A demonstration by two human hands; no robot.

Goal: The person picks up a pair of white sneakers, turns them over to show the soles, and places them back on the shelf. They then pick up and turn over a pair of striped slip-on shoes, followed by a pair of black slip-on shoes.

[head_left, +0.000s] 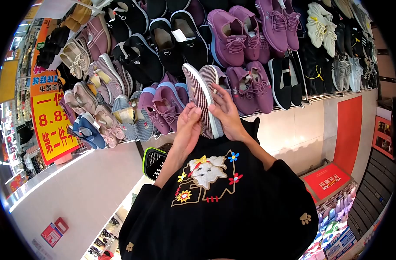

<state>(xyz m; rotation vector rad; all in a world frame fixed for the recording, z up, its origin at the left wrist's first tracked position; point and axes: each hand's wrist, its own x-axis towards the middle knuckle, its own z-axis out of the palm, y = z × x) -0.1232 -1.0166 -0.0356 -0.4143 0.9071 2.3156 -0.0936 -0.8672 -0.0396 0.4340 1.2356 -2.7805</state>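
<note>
Head view: left hand (pixel 187 128) and right hand (pixel 226 115) grasp striped shoes (pixel 201 84) (purple sneakers (pixel 252 86) behind)

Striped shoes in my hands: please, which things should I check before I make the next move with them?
1. Grip: ok. The left hand and the right hand both hold the striped shoes.
2. Pair complete: ok. Two shoes are held pressed together.
3. Size or price tag on them: cannot tell, none shows.
4. Sole condition: cannot tell, only the white edges show.
5. Free place on the rack: not ok, the shelves near the hands look full, with purple sneakers right behind.
</note>
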